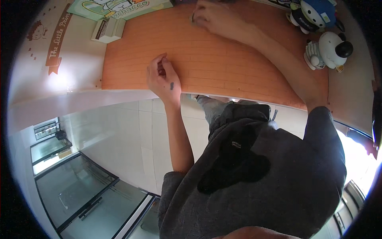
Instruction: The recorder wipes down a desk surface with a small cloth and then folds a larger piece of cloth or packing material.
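Note:
My left hand (pixel 163 78) rests at the front edge of the orange wood-patterned tabletop (pixel 209 62), its fingers curled in. I see nothing held in it, and a small dark mark shows on the skin near the wrist. Farther back, my right hand (pixel 213 18) reaches across to the rear of the tabletop. It is bent and blurred, with something small and pale by its fingertips, so its grip is unclear. Just behind it, a dark item is cut off by the upper rim of the view.
A green cartoon box (pixel 119 9) stands at the back left beside a small whitish block-shaped item (pixel 109 30). Two figurines, one blue-capped (pixel 313 15) and one white dog (pixel 329 49), are at the right. A decorated white side panel (pixel 71 44) bounds the left.

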### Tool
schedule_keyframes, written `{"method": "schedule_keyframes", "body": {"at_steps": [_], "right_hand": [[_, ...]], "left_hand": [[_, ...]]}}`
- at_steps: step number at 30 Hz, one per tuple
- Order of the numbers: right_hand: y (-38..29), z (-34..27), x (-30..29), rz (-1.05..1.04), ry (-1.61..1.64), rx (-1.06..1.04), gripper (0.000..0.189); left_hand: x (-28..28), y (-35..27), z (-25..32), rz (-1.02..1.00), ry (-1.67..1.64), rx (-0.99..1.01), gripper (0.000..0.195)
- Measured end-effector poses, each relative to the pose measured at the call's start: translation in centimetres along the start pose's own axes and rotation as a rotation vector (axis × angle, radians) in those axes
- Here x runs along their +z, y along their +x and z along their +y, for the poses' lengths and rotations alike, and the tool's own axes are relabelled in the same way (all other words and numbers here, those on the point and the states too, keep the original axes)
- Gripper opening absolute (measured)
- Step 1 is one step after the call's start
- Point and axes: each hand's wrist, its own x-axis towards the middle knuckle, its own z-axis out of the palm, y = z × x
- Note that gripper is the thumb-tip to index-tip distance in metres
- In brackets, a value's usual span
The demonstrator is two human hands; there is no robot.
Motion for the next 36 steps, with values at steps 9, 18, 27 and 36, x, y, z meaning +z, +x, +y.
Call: {"method": "schedule_keyframes", "body": {"at_steps": [9,18,27,36], "right_hand": [[-2.8,-8.6,-3.6,-0.579,0.257,-0.043,0.025],[-5.2,-5.3,0.2,-0.141,-0.303,-0.081,0.04],[-10.7,-9.8,-4.2,0.043,-0.022,-0.003,0.03],[-12.6,-5.6,-6.3,0.229,0.275,0.256,0.02]], "left_hand": [[0.1,-0.3,-0.6,0.026,-0.023,-0.027,0.016],[-0.3,-0.2,-0.8,-0.015,0.014,-0.045,0.016],[-0.1,0.2,1.0,-0.065,-0.056,-0.12,0.017],[4.4,-1.2,9.4,-0.481,0.056,0.227,0.024]]}}
